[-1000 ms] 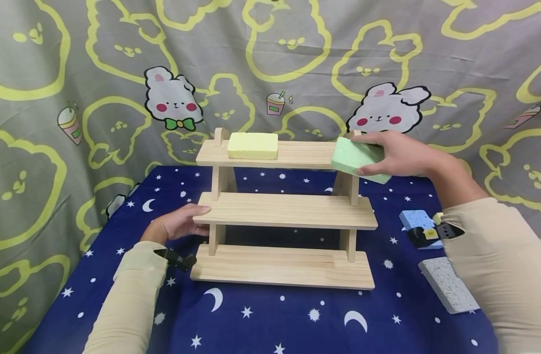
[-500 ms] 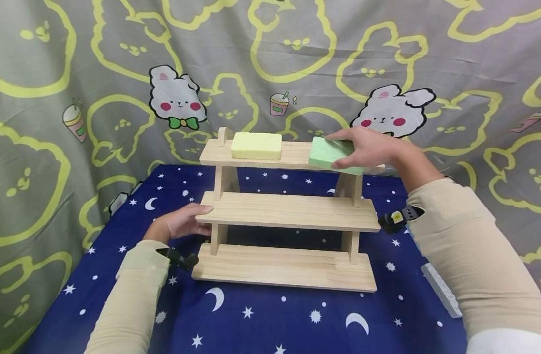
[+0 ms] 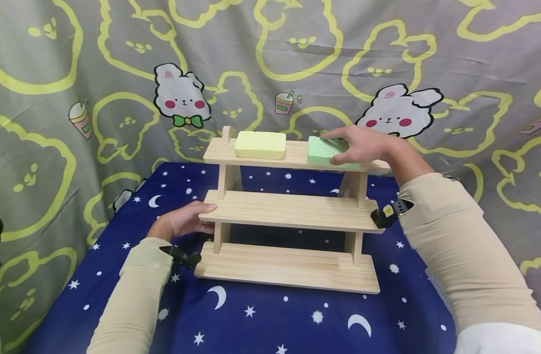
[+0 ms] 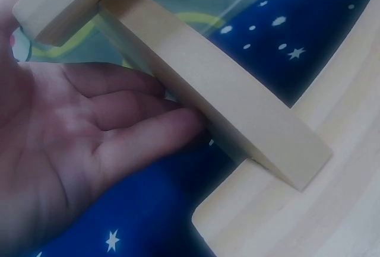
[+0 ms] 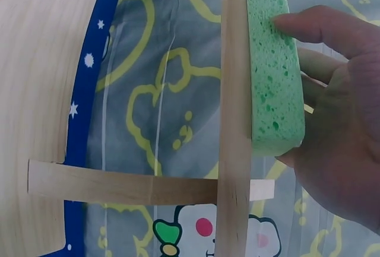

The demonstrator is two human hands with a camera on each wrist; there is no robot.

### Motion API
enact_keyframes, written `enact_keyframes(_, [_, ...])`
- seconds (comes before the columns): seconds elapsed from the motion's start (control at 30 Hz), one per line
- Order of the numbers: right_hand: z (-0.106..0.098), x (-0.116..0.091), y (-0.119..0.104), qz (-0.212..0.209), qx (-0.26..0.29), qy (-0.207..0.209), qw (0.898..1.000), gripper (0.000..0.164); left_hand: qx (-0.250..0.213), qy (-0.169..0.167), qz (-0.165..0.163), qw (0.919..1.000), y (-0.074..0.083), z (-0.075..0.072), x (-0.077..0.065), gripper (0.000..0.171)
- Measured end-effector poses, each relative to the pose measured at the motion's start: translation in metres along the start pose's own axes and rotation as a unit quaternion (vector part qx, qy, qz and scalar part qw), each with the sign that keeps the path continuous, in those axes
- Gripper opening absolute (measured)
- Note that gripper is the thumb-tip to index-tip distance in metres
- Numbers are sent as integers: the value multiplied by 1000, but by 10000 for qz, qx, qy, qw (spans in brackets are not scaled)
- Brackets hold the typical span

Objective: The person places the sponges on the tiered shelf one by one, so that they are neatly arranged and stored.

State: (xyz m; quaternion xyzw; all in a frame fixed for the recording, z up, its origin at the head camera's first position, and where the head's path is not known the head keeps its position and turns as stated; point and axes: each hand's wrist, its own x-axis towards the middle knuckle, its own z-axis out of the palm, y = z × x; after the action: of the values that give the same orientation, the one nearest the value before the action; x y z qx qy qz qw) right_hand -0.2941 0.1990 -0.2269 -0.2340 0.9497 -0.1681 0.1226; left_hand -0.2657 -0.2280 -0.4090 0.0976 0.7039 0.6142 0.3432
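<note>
A three-tier wooden display stand (image 3: 279,209) rises on the dark blue cloth. My left hand (image 3: 187,219) holds its middle board by the left end, thumb on top and fingers underneath; in the left wrist view the fingers (image 4: 157,132) lie against the side support. With thumb and fingers my right hand (image 3: 363,144) grips a pale green sponge (image 3: 321,149) on the right part of the top board. Tiny pores dot the sponge's face in the right wrist view, where it stands flush along the board edge. A yellow sponge (image 3: 260,145) lies to its left on that board.
A grey patterned curtain (image 3: 253,59) hangs close behind the stand. Under the right forearm, part of a greyish block (image 3: 436,287) shows on the blue starry cloth (image 3: 235,324). Small upright wooden tabs rise behind the top board.
My right hand has brought the green sponge leftward from the top board's right end and set it down on the board. The left hand keeps its hold; the head view has shifted slightly.
</note>
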Motion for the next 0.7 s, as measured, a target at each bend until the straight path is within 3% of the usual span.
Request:
enact_keyframes(0.4, [3,9,1,-104,21,102,9999,67,6,-48,11,10000,1,0,-1,71])
enact_keyframes(0.7, [2,4,6,-389,-15,229,9990,68,16,-51,43,10000,1,1,-1,70])
